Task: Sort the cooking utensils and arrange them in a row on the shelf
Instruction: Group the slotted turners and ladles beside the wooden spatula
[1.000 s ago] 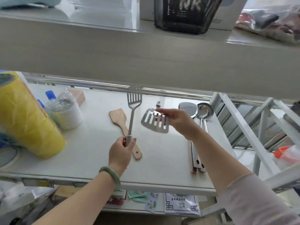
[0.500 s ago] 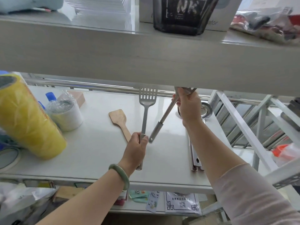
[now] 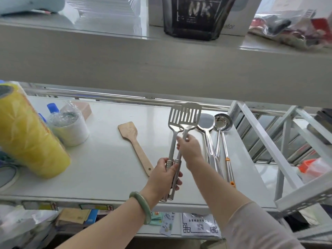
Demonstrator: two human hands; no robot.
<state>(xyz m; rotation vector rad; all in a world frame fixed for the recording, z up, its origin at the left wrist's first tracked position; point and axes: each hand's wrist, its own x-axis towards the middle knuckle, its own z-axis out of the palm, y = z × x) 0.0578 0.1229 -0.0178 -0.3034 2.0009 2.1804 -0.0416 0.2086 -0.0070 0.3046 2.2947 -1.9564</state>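
Two steel slotted turners are held side by side over the white shelf (image 3: 100, 169), heads pointing away. My left hand (image 3: 164, 178) grips both handles low down: the narrower slotted turner (image 3: 173, 116) and the wider slotted turner (image 3: 190, 113). My right hand (image 3: 188, 148) pinches the wider one's shaft just below its head. A solid steel spatula (image 3: 205, 123) and a steel ladle (image 3: 222, 121) lie parallel on the shelf to the right. A wooden spatula (image 3: 128, 131) lies flat to the left.
A yellow roll (image 3: 27, 133), a wrapped white roll (image 3: 70, 130) and a blue-capped bottle (image 3: 53, 107) crowd the shelf's left end. An upper shelf edge (image 3: 161, 69) hangs close overhead. A white frame (image 3: 265, 146) borders the right side.
My right hand swung the wider turner down from near the upper shelf and laid it alongside the narrower one. My left hand now clasps both handles together.
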